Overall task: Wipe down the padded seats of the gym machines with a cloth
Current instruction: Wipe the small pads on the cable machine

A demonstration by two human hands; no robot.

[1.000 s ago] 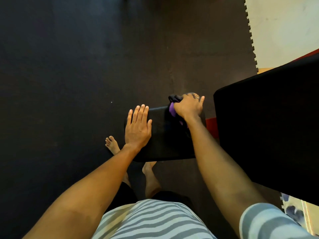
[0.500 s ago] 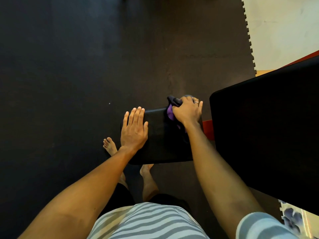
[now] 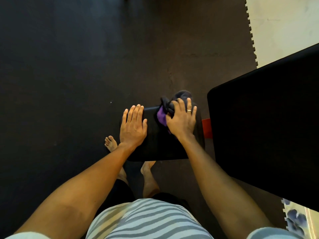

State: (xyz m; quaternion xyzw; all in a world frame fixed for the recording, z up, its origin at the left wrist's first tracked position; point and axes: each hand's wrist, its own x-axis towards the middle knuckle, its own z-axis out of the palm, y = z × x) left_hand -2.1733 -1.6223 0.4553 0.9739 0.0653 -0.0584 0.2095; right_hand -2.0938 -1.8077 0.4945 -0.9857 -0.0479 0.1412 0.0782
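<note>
The cloth (image 3: 166, 107), dark with a purple patch showing at its left, lies bunched on the far right part of the small black seat (image 3: 155, 144). Part of it spills past the seat's far edge. The right hand (image 3: 182, 121) lies on top of it, fingers spread and laid over the bunch, pressing it down onto the padding, and the thumb rests against the purple patch. A ring (image 3: 189, 110) sits on one finger of this hand. The left hand (image 3: 133, 126) lies flat, palm down, on the seat's left side, its fingers straight and close together, their tips reaching the far left corner. It is just beside the cloth and does not touch it.

Just right of the seat a short red bar (image 3: 206, 128) shows, and beyond it a much larger black pad (image 3: 267, 126) fills the right side of the view, tilted across it.

Below the seat's near edge, two bare feet stand on the mat (image 3: 69, 66), the left foot (image 3: 111, 144) poking out past the left forearm, the right foot (image 3: 148, 171) partly under the seat. A striped shirt (image 3: 146, 219) fills the bottom of the view.

The mat is dark foam with a toothed puzzle edge at the upper right, where it meets a pale floor (image 3: 284, 23). At the lower right corner a rug (image 3: 296, 219) with blue flowers shows past the pad.
</note>
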